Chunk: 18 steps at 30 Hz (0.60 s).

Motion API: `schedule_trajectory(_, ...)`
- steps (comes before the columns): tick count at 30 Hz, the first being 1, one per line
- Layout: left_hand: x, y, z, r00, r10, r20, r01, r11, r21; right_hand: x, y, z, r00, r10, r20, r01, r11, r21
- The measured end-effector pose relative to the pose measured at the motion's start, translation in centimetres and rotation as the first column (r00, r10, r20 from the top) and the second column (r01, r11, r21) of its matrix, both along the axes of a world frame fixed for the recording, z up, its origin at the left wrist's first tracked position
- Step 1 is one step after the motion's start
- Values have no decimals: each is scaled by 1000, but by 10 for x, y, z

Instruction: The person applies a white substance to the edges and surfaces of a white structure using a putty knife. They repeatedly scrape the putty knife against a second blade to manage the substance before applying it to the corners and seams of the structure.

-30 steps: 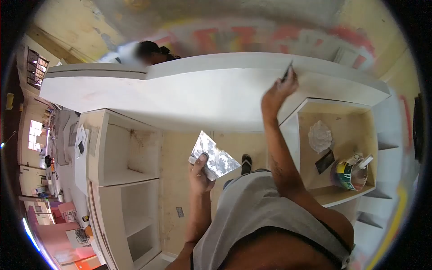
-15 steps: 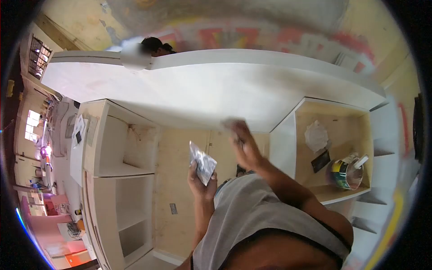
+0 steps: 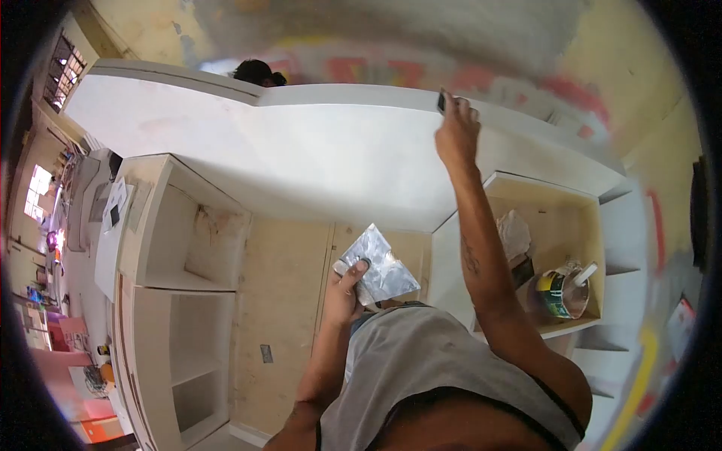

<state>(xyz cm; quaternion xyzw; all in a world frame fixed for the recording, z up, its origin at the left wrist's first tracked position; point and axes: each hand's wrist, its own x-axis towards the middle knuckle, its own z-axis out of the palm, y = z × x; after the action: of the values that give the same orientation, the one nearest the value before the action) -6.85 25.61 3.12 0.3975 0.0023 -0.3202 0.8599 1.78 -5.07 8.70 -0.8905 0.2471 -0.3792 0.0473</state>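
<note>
Board point(image 3: 316, 154), white and long, runs crosswise beyond the fingers of both hands; its top edge point(image 3: 353, 95) lies right at the right fingertips. The right hand point(image 3: 458, 139) has just come up from nearer the plate to that edge, which puts its blade point(image 3: 441, 101) at the board and leaves the two hands well apart; its fingers are closed on the small dark blade, though whether the blade touches the edge I cannot tell.

Nearer the body, the left hand point(image 3: 344, 301) holds a silvery, smeared plate point(image 3: 383, 267); the thumb presses on its upper face, the other fingers are mostly hidden beneath, and the grip is clamped; the plate is below the board, short of its face.

Right of the right forearm is an open box point(image 3: 593, 225); in it are a tub point(image 3: 553, 293) with a pale handle point(image 3: 585, 273) sticking out, a dark piece point(image 3: 522, 272) and a whitish lump point(image 3: 514, 234); left of the left fingers stands a cabinet point(image 3: 143, 323); past the board, a person's head point(image 3: 256, 73) shows.
</note>
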Motion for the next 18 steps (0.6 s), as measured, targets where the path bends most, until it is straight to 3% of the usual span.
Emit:
schedule_trajectory(2, -12, 6, -6, 997, 45, -69, -51, 995, -90, 51, 3, -63, 988, -77, -134, 25, 935, -354)
schedule_trajectory(4, -21, 14, -6, 993, 79, -82, -85, 994, -71, 58, 68, -56, 851, 226, -474, -268, 963, -22)
schedule_trajectory(6, -29, 27, -15, 970, 148, -194, -160, 986, -49, 21, 129, -34, 726, 470, -501, -470, 872, 136)
schedule_trajectory(8, -30, 44, -28, 965, 207, -162, -210, 978, -2, -6, 153, -42, 704, 683, -196, -581, 712, 393)
schedule_trajectory(9, -30, 49, -28, 943, 287, -169, -292, 956, -6, -13, 154, -42, 694, 691, -201, -591, 707, 388)
schedule_trajectory(11, -32, 70, -38, 893, 392, -223, -405, 914, -17, -33, 151, -44, 581, 791, 192, -783, 479, 396)
schedule_trajectory(12, -34, 76, -44, 881, 417, -225, -431, 902, -14, -43, 147, -40, 605, 757, 246, -767, 470, 437)
schedule_trajectory(13, -33, 78, -44, 867, 415, -276, -442, 896, -43, -50, 141, -29, 566, 755, 331, -758, 318, 569)
schedule_trajectory(14, -32, 83, -44, 844, 431, -320, -477, 876, -79, -58, 135, -18, 561, 769, 306, -756, 325, 568)
schedule_trajectory(15, -31, 86, -51, 819, 446, -361, -486, 874, -23, -72, 146, -1, 583, 689, 429, -711, 177, 681)
schedule_trajectory(16, -30, 85, -57, 820, 397, -412, -483, 866, -127, -78, 143, -2, 485, 806, 339, -842, 325, 431)
schedule_trajectory(18, -33, 85, -61, 830, 293, -474, -449, 855, -258, -110, 168, -7, 399, 891, 219, -899, 332, 288)
